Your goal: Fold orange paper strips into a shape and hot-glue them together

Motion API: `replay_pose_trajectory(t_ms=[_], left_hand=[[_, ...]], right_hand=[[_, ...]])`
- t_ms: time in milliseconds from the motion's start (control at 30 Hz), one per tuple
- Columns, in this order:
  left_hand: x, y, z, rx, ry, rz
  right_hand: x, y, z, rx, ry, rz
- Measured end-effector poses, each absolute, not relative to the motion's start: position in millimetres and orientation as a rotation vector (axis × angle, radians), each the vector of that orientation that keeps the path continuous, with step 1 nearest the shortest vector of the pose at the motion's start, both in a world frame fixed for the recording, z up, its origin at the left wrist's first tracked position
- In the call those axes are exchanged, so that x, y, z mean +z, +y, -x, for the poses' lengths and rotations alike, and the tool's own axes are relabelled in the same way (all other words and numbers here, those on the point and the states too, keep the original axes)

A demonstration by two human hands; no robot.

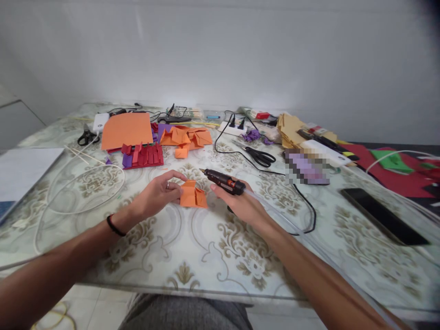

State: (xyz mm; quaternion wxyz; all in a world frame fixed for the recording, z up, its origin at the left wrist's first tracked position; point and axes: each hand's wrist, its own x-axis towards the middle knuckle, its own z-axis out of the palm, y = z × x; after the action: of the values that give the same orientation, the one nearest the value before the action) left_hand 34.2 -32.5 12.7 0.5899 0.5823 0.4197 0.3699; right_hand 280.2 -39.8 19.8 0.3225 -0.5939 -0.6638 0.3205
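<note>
My left hand (pixel 161 193) grips the left edge of a small piece of folded orange paper (pixel 189 196) above the flowered tablecloth. My right hand (pixel 237 201) is wrapped around a black hot glue gun (pixel 220 179). Its nozzle points left, just above and to the right of the paper, apart from it. A long clear glue stick (pixel 275 211) runs out of the gun's back toward my right forearm. Further off lie more folded orange papers (pixel 192 136), a row of folded red papers (pixel 147 155) and an orange sheet (pixel 126 130).
Black-handled scissors (pixel 261 157) and a white power strip (pixel 233 128) stand beyond the glue gun, whose black cord loops to the right. A dark phone (pixel 383 215) lies at right. White cable (pixel 87 211) coils at left, near a second pair of scissors (pixel 86 136).
</note>
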Motion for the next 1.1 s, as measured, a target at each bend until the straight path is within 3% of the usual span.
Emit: replay_pose_trajectory(t_ms=[333, 1100], left_hand=[[19.4, -37.8, -36.5, 0.82, 0.963, -1.423], [18.1, -47.1, -43.6, 0.664, 1.007, -1.48]], right_hand=[[-6.8, -37.2, -273.9, 1.484, -1.337, 1.319], [10.5, -53.1, -259.7, 1.38, -1.554, 1.17]])
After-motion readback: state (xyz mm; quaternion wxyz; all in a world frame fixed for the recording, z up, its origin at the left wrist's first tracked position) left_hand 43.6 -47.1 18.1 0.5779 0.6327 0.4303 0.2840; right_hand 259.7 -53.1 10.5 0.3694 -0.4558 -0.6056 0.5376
